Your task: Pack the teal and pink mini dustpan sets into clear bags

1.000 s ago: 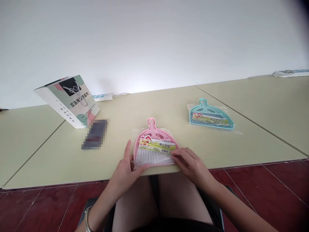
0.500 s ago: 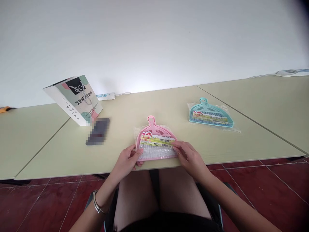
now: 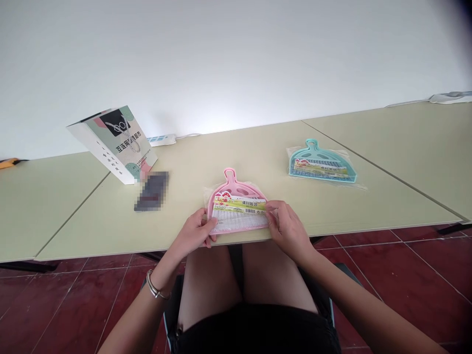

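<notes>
A pink dustpan and brush set (image 3: 239, 223) in a clear plastic bag lies at the table's front edge, its handle pointing away from me. A printed label with red mushrooms crosses its middle. My left hand (image 3: 197, 228) grips the set's lower left corner, thumb on top and fingers curled beneath. At the right side, my right hand (image 3: 287, 226) pinches the clear wrapping near the label's end. Farther back on the right rests a similar turquoise dustpan and brush set (image 3: 322, 164), also bagged and touched by neither hand.
A paper bag (image 3: 125, 142) with rope handles stands tilted at the back left. In front of it lies a dark, pixelated flat object (image 3: 152, 191). A white power strip (image 3: 162, 140) sits by the wall, and an orange item (image 3: 9, 163) is at far left.
My right hand's fingers have drawn together on the wrapping at the right side of the pink set. My left hand keeps its hold. The whole view has shifted slightly.
</notes>
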`<state>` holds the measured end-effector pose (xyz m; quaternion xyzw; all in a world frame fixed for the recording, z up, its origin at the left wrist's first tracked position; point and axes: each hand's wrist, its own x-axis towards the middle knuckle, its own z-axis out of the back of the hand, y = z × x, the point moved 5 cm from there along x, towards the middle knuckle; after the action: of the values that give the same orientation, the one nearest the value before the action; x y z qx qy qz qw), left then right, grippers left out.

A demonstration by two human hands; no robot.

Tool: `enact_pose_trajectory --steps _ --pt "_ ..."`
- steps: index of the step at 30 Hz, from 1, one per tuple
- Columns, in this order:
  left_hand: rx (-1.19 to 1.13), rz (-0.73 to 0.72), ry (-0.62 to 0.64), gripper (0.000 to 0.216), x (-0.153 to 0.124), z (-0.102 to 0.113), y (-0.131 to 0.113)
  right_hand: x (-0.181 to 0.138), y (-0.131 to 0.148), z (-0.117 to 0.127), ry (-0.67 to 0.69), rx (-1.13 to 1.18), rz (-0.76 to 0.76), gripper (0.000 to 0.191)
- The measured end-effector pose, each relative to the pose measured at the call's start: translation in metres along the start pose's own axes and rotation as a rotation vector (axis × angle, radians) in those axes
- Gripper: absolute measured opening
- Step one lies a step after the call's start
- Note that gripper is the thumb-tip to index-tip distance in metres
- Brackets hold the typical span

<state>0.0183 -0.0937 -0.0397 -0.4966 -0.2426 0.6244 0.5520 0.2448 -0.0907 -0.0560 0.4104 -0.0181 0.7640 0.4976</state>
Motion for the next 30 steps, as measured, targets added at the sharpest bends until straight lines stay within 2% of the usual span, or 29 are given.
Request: enact_pose_trajectory --steps 4,8,14,16,20,24,30 --pt "0.001 -0.004 0.031 0.039 0.001 -0.001 -0.002 0.003 0.003 0.007 -0.054 -0.043 0.026 0.019" --pt "-0.024 0.012 0.026 0.052 -0.001 0.0 -0.005 0.004 0.003 0.012 -0.045 0.049 -0.015 0.028" --pt "-0.029 0.005 0.04 0.052 -0.001 0.0 -0.003 0.004 0.003 0.015 -0.019 0.082 -0.027 0.031" --pt "-0.04 0.0 0.042 0.049 0.0 -0.001 -0.002 0.004 0.005 0.014 0.014 0.079 0.019 0.028" --pt "-0.016 -0.032 0.012 0.041 0.0 0.002 -0.002 0.001 0.012 0.012 0.112 0.077 0.213 0.016" --pt "-0.011 -0.072 0.015 0.036 0.0 0.003 -0.002 -0.003 0.014 0.016 0.086 0.105 0.307 0.012" --pt "-0.183 -0.162 -0.176 0.035 0.004 0.006 0.003 0.001 0.021 0.021 0.045 0.06 0.278 0.011"
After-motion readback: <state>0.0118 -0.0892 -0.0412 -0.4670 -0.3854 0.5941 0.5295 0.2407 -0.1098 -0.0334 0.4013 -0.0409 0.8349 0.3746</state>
